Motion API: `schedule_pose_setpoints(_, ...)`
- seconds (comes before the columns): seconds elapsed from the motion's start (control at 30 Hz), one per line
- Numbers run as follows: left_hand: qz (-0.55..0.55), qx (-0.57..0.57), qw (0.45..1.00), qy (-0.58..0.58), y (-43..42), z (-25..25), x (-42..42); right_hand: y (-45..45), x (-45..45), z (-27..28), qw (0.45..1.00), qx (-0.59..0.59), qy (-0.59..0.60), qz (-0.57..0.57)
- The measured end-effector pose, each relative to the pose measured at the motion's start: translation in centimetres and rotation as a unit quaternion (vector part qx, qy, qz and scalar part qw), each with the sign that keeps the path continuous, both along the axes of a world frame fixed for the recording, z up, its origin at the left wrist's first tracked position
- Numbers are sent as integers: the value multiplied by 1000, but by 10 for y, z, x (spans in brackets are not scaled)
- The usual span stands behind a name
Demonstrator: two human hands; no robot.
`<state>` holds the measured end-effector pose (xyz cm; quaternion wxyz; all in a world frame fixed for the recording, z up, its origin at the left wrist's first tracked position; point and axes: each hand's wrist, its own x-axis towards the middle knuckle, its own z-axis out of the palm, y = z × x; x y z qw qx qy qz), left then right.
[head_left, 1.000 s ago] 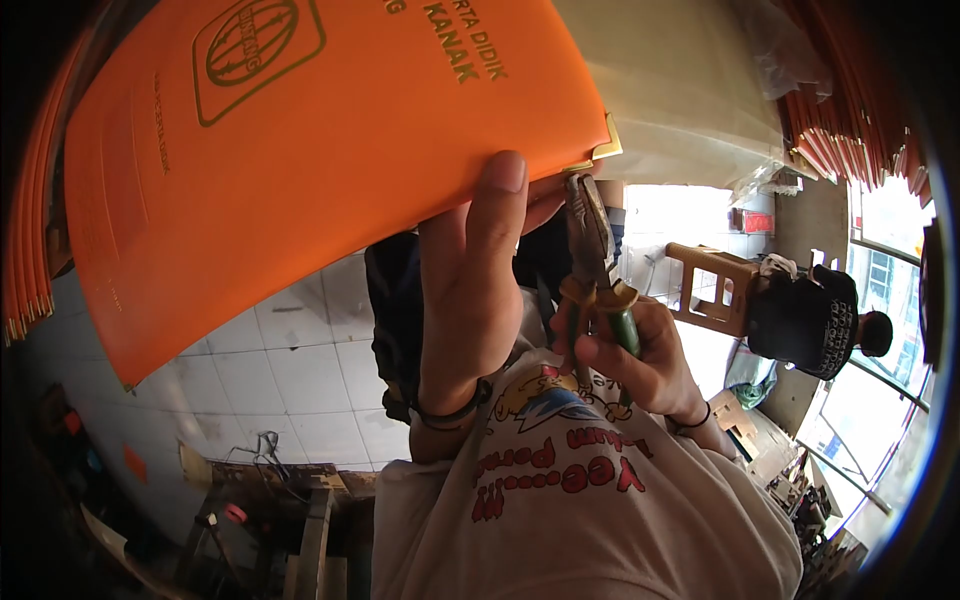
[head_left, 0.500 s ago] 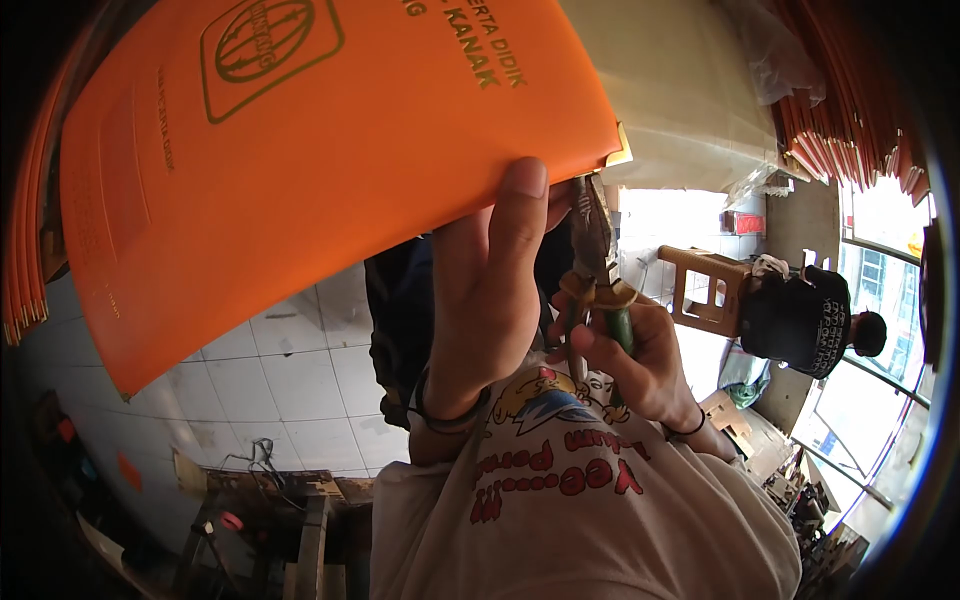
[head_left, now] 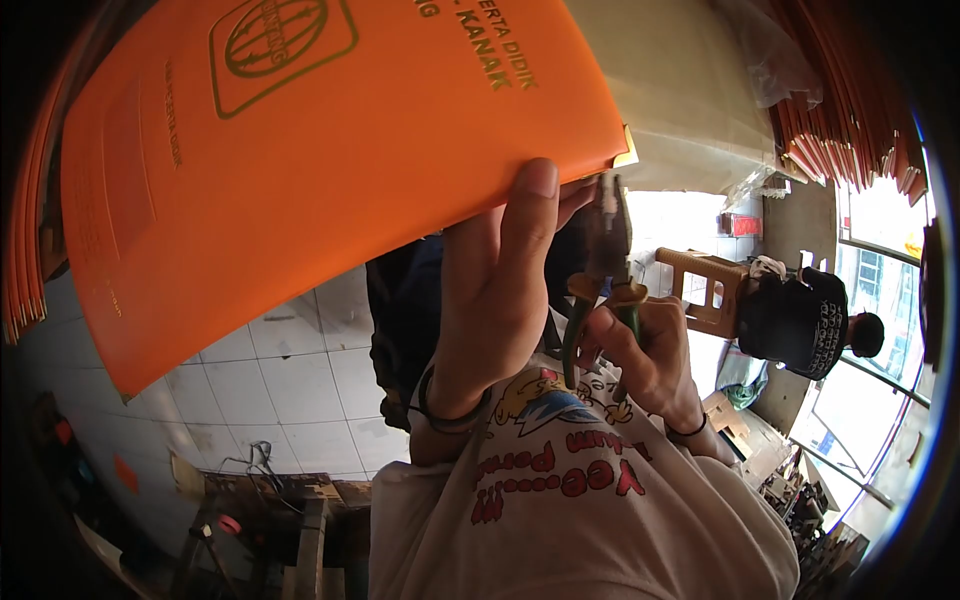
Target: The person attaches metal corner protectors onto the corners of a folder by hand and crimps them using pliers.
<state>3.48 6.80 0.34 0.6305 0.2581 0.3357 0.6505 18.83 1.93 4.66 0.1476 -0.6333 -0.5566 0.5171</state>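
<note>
My left hand point(head_left: 495, 285) grips the lower edge of an orange folder point(head_left: 330, 150), thumb on top and fingers underneath. The cover has gold lettering and a globe-like emblem. At its right corner sits a shiny metal corner piece point(head_left: 626, 147). My right hand point(head_left: 655, 355) is wrapped around a pair of pliers point(head_left: 608, 240) with green handles, which stand spread apart. The jaw tips point up, just below the folder's edge by the corner and my left fingertips. Whether they touch the folder I cannot tell.
Stacks of orange folders stand at the far right point(head_left: 850, 110) and far left point(head_left: 25, 200). A tan surface point(head_left: 680, 90) lies behind the folder. A person in black point(head_left: 795, 320) is near a brown plastic stool point(head_left: 695, 290) at right. Wooden furniture point(head_left: 310, 530) is at lower left.
The pliers have shifted slightly right, and their handles have spread wider. The folder, still in my left hand, has moved slightly to the right.
</note>
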Motion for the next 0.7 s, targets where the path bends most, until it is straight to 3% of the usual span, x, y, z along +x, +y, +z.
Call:
schedule_pose_setpoints(0.17,-8,27,1000,-8,1,-1,-2,-6,2,-9,997,27,6,-72)
schedule_pose_setpoints(0.27,-7,31,999,-11,2,-1,-2,-5,5,-8,996,-42,36,-68)
schedule_pose_setpoints(0.37,1,16,1000,-10,1,1,-1,-5,8,-7,1000,7,-22,5)
schedule_pose_setpoints(0.47,-5,32,999,1,1,-2,-2,-2,14,-17,990,97,25,100)
schedule_pose_setpoints(0.57,-17,36,999,17,1,-10,-3,-9,4,-14,987,-54,141,-60)
schedule_pose_setpoints(0.7,1,23,1000,5,1,-2,0,-9,7,-16,988,-47,127,-76)
